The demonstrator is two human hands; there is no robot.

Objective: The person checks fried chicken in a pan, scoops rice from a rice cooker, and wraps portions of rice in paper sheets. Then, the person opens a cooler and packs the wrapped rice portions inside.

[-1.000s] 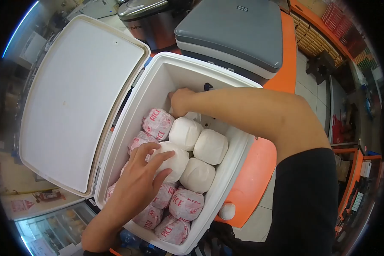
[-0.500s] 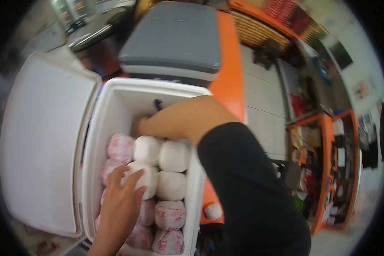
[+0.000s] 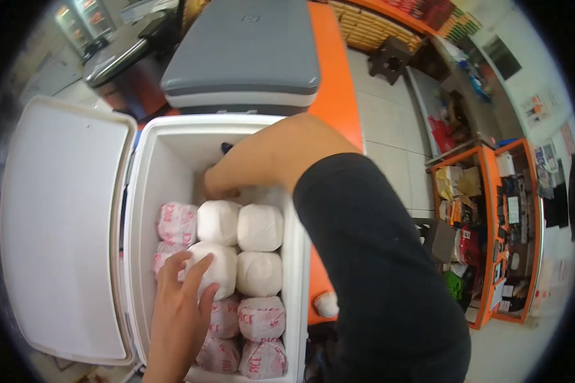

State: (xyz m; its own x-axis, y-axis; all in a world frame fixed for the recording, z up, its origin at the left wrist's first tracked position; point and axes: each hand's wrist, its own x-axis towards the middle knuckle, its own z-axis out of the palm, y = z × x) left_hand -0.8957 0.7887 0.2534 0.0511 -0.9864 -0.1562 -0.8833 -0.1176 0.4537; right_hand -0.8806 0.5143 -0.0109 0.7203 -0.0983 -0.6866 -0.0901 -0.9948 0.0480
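A white cooler box (image 3: 294, 268) stands with its lid swung to the left. Inside are rows of paper-wrapped rice packs: some plain white, like this white rice pack (image 3: 218, 223), others printed in red, like this printed rice pack (image 3: 262, 318). My left hand (image 3: 180, 287) rests on a white pack (image 3: 220, 271) in the middle row, its fingers spread apart and touching the top. My right hand (image 3: 217, 185) reaches down into the far end of the cooler, behind the packs. Its fingers are mostly hidden, and I cannot see whether it holds anything.
The opened lid (image 3: 67, 230) lies to the left. A grey-lidded cooler (image 3: 243, 51) stands beyond on the orange counter (image 3: 335, 76). A small white wrapped item (image 3: 326, 304) sits on the counter beside the box. Orange shelves (image 3: 485, 236) and a dark stool (image 3: 390, 59) are on the right.
The view has shifted slightly. My right hand stays low at the far end of the cooler, with a little more of it showing. The left hand keeps its place on the white pack.
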